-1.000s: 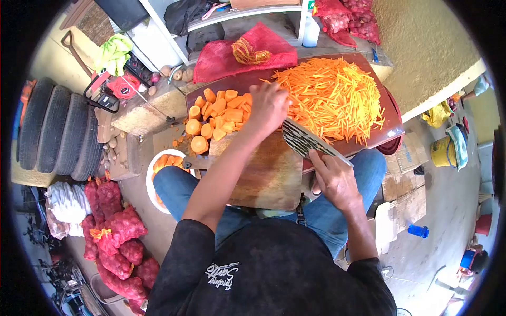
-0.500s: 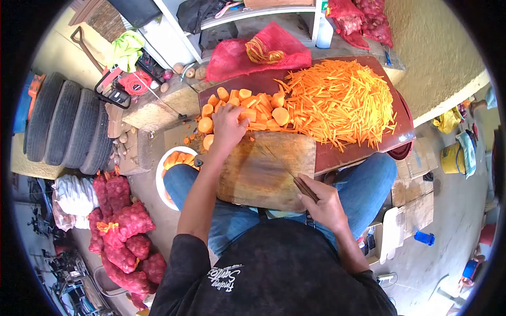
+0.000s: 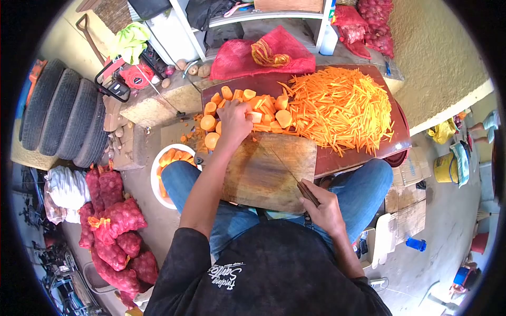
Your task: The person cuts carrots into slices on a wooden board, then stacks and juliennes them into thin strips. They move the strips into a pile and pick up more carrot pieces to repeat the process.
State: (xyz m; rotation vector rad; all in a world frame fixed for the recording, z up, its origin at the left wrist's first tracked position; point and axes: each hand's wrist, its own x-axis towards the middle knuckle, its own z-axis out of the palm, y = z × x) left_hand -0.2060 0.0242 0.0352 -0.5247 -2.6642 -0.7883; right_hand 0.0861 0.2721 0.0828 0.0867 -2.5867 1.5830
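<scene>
My right hand [image 3: 326, 211] is wrapped round the dark handle of a knife [image 3: 308, 193], whose thin blade slants across the wooden cutting board [image 3: 242, 176] on my lap. My left hand [image 3: 235, 122] reaches over the board's far left corner into a group of cut carrot chunks [image 3: 283, 118]. Its fingers are curled on a pale-faced carrot piece [image 3: 255, 117]; the fingertips are partly hidden. To the right of the chunks, a tall heap of carrot sticks [image 3: 342, 108] covers much of the reddish-brown table [image 3: 363, 159].
A white basin [image 3: 156, 181] with carrot pieces stands by my left knee. Red net sacks [image 3: 120, 218] lie on the floor at left, below stacked tyres [image 3: 63, 113]. An empty-looking red net bag [image 3: 232, 59] lies behind the table. A yellow bucket [image 3: 445, 171] stands at right.
My left hand has shifted slightly among the chunks, and a pale carrot piece now shows at its fingers. The knife stays almost still on the board. The whole view has tilted slightly.
</scene>
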